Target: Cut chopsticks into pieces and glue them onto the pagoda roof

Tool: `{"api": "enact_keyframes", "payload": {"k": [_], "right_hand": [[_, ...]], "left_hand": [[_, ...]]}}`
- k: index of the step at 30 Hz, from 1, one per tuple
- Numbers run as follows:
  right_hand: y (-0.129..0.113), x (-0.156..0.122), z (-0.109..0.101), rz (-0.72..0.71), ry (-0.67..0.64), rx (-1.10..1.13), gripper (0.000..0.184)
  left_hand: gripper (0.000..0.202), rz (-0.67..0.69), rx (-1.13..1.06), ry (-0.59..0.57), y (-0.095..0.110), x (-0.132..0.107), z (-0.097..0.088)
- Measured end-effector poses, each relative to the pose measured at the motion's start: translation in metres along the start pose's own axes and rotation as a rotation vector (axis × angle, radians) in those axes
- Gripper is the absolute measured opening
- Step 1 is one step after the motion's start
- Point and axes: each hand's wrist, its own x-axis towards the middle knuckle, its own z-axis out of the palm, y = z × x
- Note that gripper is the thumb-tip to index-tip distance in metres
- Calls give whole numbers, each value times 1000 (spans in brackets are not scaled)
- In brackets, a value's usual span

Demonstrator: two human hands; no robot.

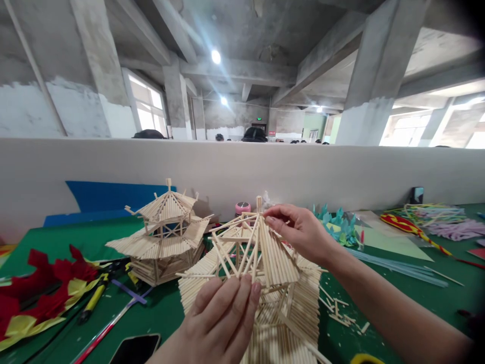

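Observation:
In front of me stands a pagoda model [282,263] built of thin wooden sticks. One side of its top roof is covered with sticks, while the left side shows open framing. My left hand [223,313] is closed, its fingertips pressed together at the lower front edge of that roof, where the ends of slanting wooden sticks [246,250] meet them. At the peak, just below the short post, my right hand [299,230] pinches thumb and forefinger on the upper end of a stick. The exact contact under both hands' fingertips is partly hidden.
Behind on the left stands another stick pagoda [166,227]. A phone [136,349], a yellow cutter [94,298] and red-yellow paper pieces [38,283] lie on the green table. Stick offcuts [343,313] and blue strips [397,265] lie right. A white partition [242,167] stands behind.

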Motion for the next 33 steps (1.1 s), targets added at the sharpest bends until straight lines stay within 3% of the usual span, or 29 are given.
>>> {"api": "enact_keyframes", "payload": {"k": [19,27,33], "right_hand": [[4,0,2,-80,34,-100,20],[-2,-2,-1,-204,-28,-228,25],[-1,-4,0,-207,-38,-278,32]], "left_hand": [[36,-69,-36,38,2,2,1],[38,-68,11,58,7,2,4],[37,-54,-7,31,6,3,5]]}}
